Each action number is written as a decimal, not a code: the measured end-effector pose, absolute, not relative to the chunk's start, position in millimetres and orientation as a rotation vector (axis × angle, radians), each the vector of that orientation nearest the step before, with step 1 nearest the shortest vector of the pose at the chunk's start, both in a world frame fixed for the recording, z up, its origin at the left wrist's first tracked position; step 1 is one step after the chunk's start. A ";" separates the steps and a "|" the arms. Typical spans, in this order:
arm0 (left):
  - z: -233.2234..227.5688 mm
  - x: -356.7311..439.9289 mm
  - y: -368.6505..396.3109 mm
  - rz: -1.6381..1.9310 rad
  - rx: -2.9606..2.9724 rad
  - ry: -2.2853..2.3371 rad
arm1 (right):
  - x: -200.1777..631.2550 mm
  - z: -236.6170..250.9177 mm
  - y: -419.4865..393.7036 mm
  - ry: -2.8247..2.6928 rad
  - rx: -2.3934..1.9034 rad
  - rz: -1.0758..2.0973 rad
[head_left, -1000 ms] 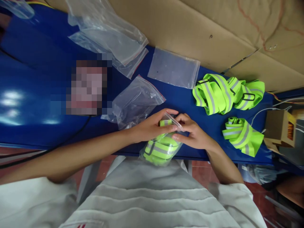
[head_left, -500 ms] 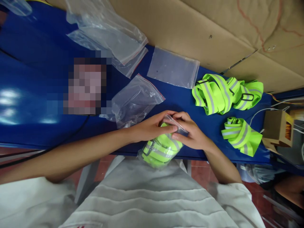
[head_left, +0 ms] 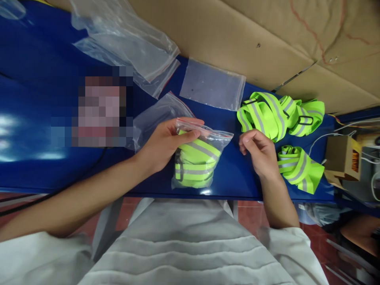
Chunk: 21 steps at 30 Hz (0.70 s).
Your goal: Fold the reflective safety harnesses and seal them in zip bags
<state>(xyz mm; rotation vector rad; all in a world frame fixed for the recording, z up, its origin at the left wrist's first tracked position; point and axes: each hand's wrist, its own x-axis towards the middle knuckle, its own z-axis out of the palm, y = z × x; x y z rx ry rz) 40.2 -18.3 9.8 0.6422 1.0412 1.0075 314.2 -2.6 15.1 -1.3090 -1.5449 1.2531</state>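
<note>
My left hand point(head_left: 162, 144) grips the left upper edge of a clear zip bag point(head_left: 198, 158) that lies on the blue table point(head_left: 41, 158). Inside the bag is a folded neon-yellow reflective band. My right hand point(head_left: 260, 152) hovers just right of the bag with its fingers loosely curled and nothing in them. A loose folded neon band point(head_left: 301, 168) lies right beside that hand, and a bigger heap of bands point(head_left: 276, 114) sits behind it.
Several empty clear zip bags lie on the table: one point(head_left: 212, 85) at the back middle, one point(head_left: 154, 118) under my left hand, more point(head_left: 127, 43) at the back left. Cardboard point(head_left: 267, 31) lines the far side. A small open carton point(head_left: 344, 156) with wires stands at the right.
The filled bag has moved from the table's front edge up onto the table. My right hand has let go of it and drawn away to the right. My left hand still holds it.
</note>
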 end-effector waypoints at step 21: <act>-2.8 45.0 -24.2 0.871 0.754 0.949 | 299.8 11.2 -10.7 -1.633 -1.301 1.180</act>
